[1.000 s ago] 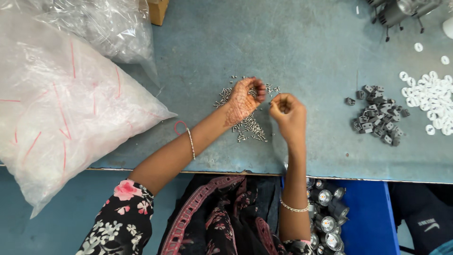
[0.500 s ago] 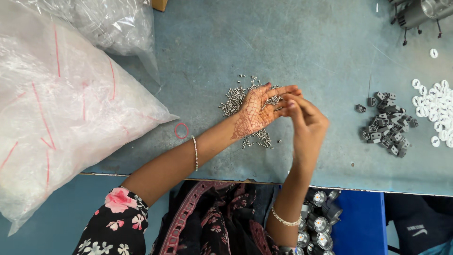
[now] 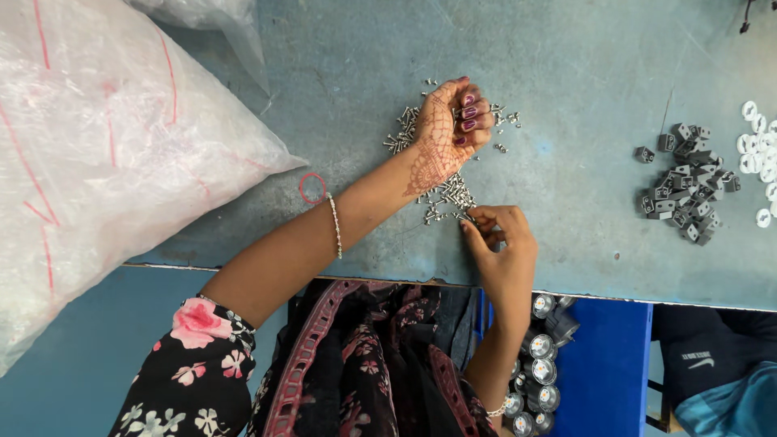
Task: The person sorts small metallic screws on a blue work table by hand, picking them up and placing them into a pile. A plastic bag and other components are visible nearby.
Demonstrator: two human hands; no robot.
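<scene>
A scatter of small silver screws (image 3: 443, 193) lies on the blue-grey table (image 3: 583, 57). My left hand (image 3: 449, 129), patterned with henna, hovers over the far part of the pile with its fingers curled in; what it holds is hidden. My right hand (image 3: 498, 235) rests at the near edge of the pile, fingertips pinching at a screw.
A big clear plastic bag (image 3: 97, 154) of white parts fills the left side. A heap of small dark grey blocks (image 3: 684, 194) and white rings (image 3: 761, 154) lie at the right. A blue crate (image 3: 599, 372) with round metal parts sits below the table edge.
My hands were together above the pile; they have parted. The left hand has curled shut over the far screws, and the right has dropped to the near edge of the pile.
</scene>
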